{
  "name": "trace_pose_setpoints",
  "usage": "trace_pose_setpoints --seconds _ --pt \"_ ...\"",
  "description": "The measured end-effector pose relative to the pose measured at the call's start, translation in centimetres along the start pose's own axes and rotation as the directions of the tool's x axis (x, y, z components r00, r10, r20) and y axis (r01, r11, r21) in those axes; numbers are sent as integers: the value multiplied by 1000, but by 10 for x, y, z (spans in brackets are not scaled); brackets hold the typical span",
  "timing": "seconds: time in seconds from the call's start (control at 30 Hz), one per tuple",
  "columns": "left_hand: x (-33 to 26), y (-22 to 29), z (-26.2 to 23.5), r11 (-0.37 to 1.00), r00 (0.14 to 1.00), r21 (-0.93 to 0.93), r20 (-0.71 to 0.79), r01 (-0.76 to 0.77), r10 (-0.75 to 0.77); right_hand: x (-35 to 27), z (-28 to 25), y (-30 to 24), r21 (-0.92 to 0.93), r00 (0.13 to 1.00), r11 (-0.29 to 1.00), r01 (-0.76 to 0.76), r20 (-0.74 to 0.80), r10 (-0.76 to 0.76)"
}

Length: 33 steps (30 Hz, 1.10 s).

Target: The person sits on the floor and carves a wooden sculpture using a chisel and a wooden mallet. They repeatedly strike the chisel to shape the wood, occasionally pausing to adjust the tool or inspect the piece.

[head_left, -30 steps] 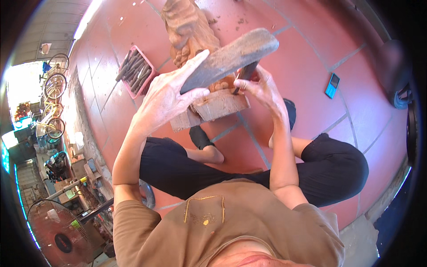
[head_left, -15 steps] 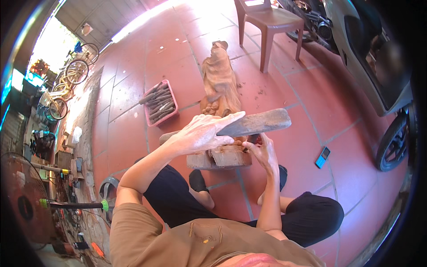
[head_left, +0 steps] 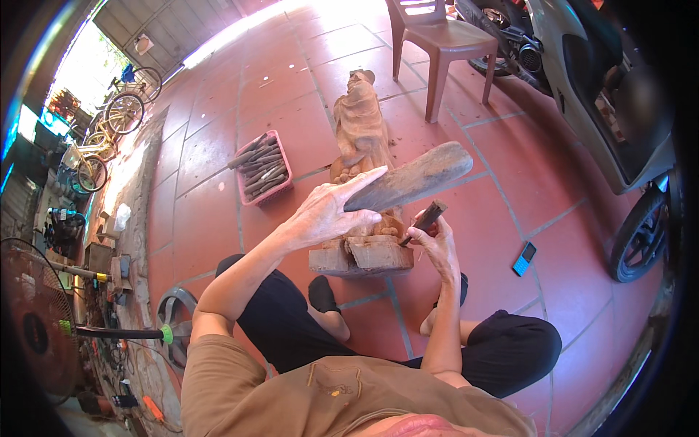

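Note:
A carved wooden statue point(head_left: 362, 120) of a draped figure lies on the floor in front of me, its block-like base point(head_left: 371, 257) toward my feet. My left hand point(head_left: 328, 211) is closed round a flat, worn wooden mallet point(head_left: 419, 177), which slants up to the right above the statue's lower part and hides some of it. At the right side of the base, my right hand point(head_left: 437, 244) grips a chisel point(head_left: 428, 217) by its dark handle. The chisel's tip points down toward the base; whether it touches the wood I cannot tell.
Left of the statue stands a pink basket point(head_left: 290, 175) full of carving tools. A blue phone point(head_left: 523, 258) lies on the tiles at right. Beyond are a brown plastic chair point(head_left: 451, 38) and a motorbike point(head_left: 604, 95). A fan point(head_left: 40, 328) and several bicycles point(head_left: 124, 113) are at left.
The mallet's right end has tilted up, away from me, and its near end no longer shows left of my hand. The chisel's handle now shows clear of the mallet.

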<state>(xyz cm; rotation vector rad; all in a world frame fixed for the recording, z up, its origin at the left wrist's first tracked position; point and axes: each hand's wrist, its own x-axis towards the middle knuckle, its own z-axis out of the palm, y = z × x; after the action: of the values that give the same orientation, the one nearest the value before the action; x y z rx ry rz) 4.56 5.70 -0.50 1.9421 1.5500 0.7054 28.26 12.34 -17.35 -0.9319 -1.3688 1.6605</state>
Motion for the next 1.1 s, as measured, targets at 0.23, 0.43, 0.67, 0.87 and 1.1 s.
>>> trace_pose_setpoints --seconds 0.23,0.43,0.67,0.87,1.1 --pt "3 11 7 975 990 220 124 37 -66 -2 10 -1 -135 996 987 85 -8 -87" --pt "7 31 -6 968 995 251 99 -8 -17 -3 11 -2 -145 993 983 110 -22 -114" --pt "4 14 10 976 995 193 12 -100 99 -3 13 -2 -174 991 977 126 -29 -133" --pt "0 0 3 939 986 339 130 57 -106 -6 2 -4 88 999 995 38 -28 -36" --pt "-10 -20 -8 997 993 15 -96 74 -72 -2 5 5 88 998 994 66 -27 -64"
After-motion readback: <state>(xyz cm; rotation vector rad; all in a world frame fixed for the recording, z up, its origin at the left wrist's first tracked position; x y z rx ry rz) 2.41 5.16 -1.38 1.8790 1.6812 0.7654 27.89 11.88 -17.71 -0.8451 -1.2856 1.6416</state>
